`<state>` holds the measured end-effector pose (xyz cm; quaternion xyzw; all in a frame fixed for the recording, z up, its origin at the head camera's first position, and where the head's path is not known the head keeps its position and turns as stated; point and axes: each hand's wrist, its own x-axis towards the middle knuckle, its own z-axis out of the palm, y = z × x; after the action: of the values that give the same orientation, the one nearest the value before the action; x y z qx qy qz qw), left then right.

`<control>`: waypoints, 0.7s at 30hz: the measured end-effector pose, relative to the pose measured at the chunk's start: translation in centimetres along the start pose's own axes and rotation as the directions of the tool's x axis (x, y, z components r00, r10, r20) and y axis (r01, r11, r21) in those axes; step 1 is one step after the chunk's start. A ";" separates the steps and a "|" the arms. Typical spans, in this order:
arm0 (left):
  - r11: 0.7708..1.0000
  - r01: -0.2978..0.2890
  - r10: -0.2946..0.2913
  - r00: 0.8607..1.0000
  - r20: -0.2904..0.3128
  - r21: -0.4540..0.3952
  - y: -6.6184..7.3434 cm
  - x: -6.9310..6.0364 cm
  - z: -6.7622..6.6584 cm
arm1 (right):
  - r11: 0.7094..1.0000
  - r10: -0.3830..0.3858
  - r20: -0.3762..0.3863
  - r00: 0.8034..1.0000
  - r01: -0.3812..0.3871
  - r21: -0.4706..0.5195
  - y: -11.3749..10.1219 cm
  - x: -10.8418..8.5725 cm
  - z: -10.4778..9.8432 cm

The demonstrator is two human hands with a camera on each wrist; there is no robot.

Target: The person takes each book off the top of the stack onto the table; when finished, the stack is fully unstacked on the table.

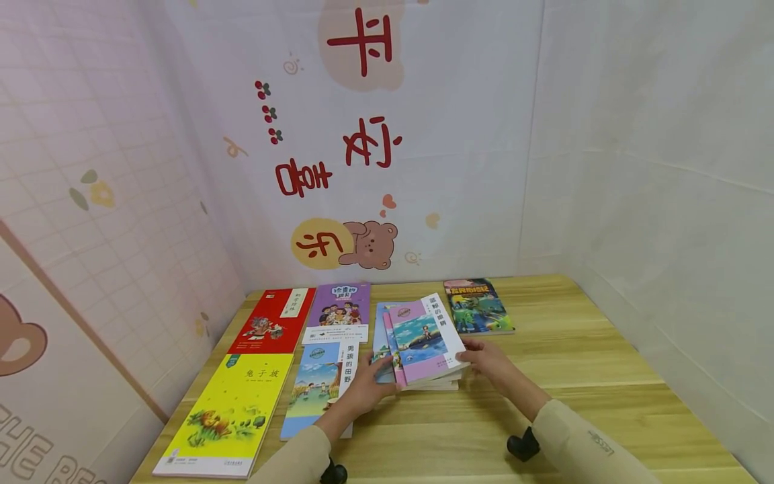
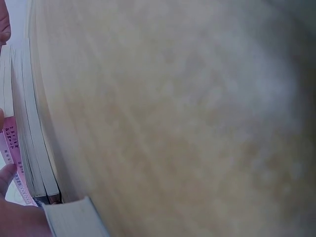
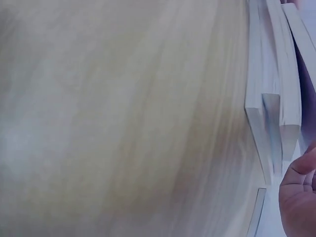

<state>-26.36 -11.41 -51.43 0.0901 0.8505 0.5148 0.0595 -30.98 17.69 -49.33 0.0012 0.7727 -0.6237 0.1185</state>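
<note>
In the head view, a stack of several books lies mid-table, a pink-bordered book with a sea picture (image 1: 423, 343) on top, turned a little against those beneath. At the stack's left, my left hand (image 1: 365, 388) grips the spine side; the left wrist view shows its thumb against the pink spines (image 2: 14, 148). My right hand (image 1: 486, 361) pinches the top book's right edge near its lower corner. Seen from the right wrist, that book is tilted up with a gap under it, beside my right hand (image 3: 299, 195); page edges (image 3: 289, 89) of lower books show. Some fingertips are hidden.
Left of the stack lie a red book (image 1: 272, 321), a yellow book (image 1: 232, 410), a purple book (image 1: 341, 306) and a blue book with a field picture (image 1: 314, 390). A dark green book (image 1: 480, 307) lies behind on the right. Printed cloth (image 1: 459, 134) hangs behind the wooden table (image 1: 580, 383).
</note>
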 end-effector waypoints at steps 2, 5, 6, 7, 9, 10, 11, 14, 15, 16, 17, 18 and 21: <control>1.000 0.001 -0.001 1.000 -0.003 0.006 0.1 0.0 0.0 | 1.000 0.004 0.008 1.000 -0.004 0.031 -0.3 -0.1 0.0; 1.000 0.007 -0.007 1.000 -0.007 0.009 0.1 0.0 0.0 | 0.994 0.017 0.029 0.999 -0.020 0.111 -0.7 -0.3 -0.1; 1.000 0.009 -0.009 1.000 -0.008 0.009 0.1 0.0 0.0 | 0.991 0.018 0.043 0.999 -0.023 0.135 -0.7 -0.4 -0.1; 1.000 0.010 -0.010 1.000 -0.008 0.009 0.1 0.0 0.0 | 0.987 0.017 0.054 0.998 -0.026 0.158 -0.8 -0.5 -0.1; 1.000 0.004 -0.004 1.000 -0.008 0.009 0.1 0.1 0.0 | 0.980 0.021 0.063 0.998 -0.033 0.198 -0.9 -0.6 0.0; 1.000 0.005 -0.005 1.000 -0.007 0.010 0.1 0.1 0.0 | 0.978 0.018 0.066 0.998 -0.031 0.204 -0.9 -0.6 0.0; 1.000 0.006 -0.006 1.000 -0.007 0.010 0.2 0.2 0.0 | 0.977 0.014 0.068 0.998 -0.028 0.209 -0.9 -0.6 0.0; 1.000 0.006 -0.006 1.000 -0.005 0.005 0.2 0.2 -0.1 | 0.976 0.008 0.050 0.999 -0.019 0.219 -0.9 -0.6 0.1; 1.000 0.011 -0.011 1.000 -0.004 0.002 0.2 0.2 -0.1 | 0.975 0.005 0.045 0.999 -0.015 0.220 -0.9 -0.6 0.2; 1.000 0.015 -0.015 1.000 -0.004 0.000 0.3 0.1 -0.1 | 0.975 0.002 0.039 0.999 -0.011 0.223 -0.9 -0.6 0.2; 1.000 0.015 -0.015 1.000 -0.004 -0.001 0.3 0.1 -0.1 | 0.973 0.000 0.035 0.999 -0.008 0.229 -0.9 -0.6 0.3; 1.000 0.014 -0.014 1.000 -0.004 0.000 0.4 0.1 -0.1 | 0.972 -0.001 0.028 1.000 -0.006 0.233 -0.9 -0.6 0.3; 1.000 0.014 -0.014 1.000 -0.005 0.015 0.5 0.0 -0.1 | 0.969 -0.005 0.019 1.000 0.000 0.246 -0.9 -0.5 0.4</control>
<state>-26.28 -11.26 -50.99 0.0834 0.8551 0.5082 0.0601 -30.55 17.22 -48.46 0.0090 0.6882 -0.7148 0.1241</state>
